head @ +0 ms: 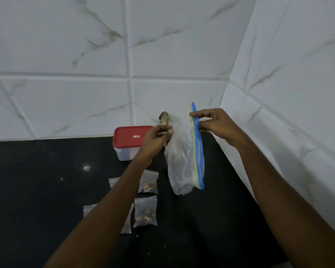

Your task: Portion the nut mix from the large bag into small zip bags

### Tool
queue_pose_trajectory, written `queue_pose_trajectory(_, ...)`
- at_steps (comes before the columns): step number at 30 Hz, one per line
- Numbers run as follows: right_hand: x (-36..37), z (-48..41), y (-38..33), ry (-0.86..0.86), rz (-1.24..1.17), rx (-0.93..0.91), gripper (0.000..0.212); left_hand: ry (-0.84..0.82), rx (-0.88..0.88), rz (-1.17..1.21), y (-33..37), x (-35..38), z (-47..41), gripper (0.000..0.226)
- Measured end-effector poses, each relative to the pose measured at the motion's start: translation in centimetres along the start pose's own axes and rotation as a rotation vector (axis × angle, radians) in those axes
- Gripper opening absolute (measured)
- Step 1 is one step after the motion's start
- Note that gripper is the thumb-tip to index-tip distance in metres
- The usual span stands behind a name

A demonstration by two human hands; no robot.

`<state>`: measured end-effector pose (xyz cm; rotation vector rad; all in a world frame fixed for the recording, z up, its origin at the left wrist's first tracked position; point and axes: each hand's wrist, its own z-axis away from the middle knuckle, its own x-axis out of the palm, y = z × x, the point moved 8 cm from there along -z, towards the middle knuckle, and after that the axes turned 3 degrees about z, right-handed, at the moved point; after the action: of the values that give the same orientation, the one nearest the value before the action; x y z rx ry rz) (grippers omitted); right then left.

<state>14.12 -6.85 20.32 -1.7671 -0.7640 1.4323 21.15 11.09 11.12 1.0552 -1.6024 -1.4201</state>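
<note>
A large clear bag (182, 163) with a blue and yellow zip strip hangs sideways in the air above the black counter (46, 190). My right hand (215, 122) pinches the zip strip near its top end. My left hand (155, 140) pinches the bag's other, clear edge. The bag looks nearly empty. Several small zip bags lie on the counter below: one with nuts (148, 182), another with nuts (145, 212), and others partly hidden under my left forearm (89, 208).
A clear plastic box with a red lid (130, 141) stands at the back of the counter against the white marble-look tiled wall. A brownish object (164, 118) pokes up behind my left hand. A tiled side wall bounds the counter on the right.
</note>
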Motion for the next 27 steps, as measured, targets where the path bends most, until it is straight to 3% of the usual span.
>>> queue_pose_trajectory(7,-2.8,0.3,1.9,0.382,-0.009,0.032,0.021,-0.15,0.093,0.069,0.9,-1.0,3.0,0.062)
queue_pose_trajectory(10,-3.4,0.9,3.4,0.481,0.06,0.112,0.021,-0.173,0.106,0.125,0.7,-1.5,3.9,0.057)
queue_pose_trajectory(13,-3.8,1.5,4.5,0.519,0.144,0.186,0.025,-0.195,0.108,0.031,0.1,-1.2,4.1,0.043)
queue_pose_trajectory(18,-3.6,2.3,4.7,0.512,0.307,0.231,0.026,-0.005,0.19,-0.058,-0.5,-1.9,3.4,0.017)
queue_pose_trajectory(21,-3.4,2.3,2.6,0.508,0.566,0.068,0.031,0.019,0.217,-0.087,0.2,-1.5,3.0,0.017)
queue_pose_trajectory(24,-0.6,1.7,0.3,0.329,0.695,-0.156,0.039,-0.01,0.225,-0.135,1.0,-0.7,2.4,0.016)
queue_pose_trajectory(27,2.8,1.0,-0.2,0.126,0.75,-0.242,0.027,-0.032,0.233,-0.125,1.5,-0.3,2.0,0.018)
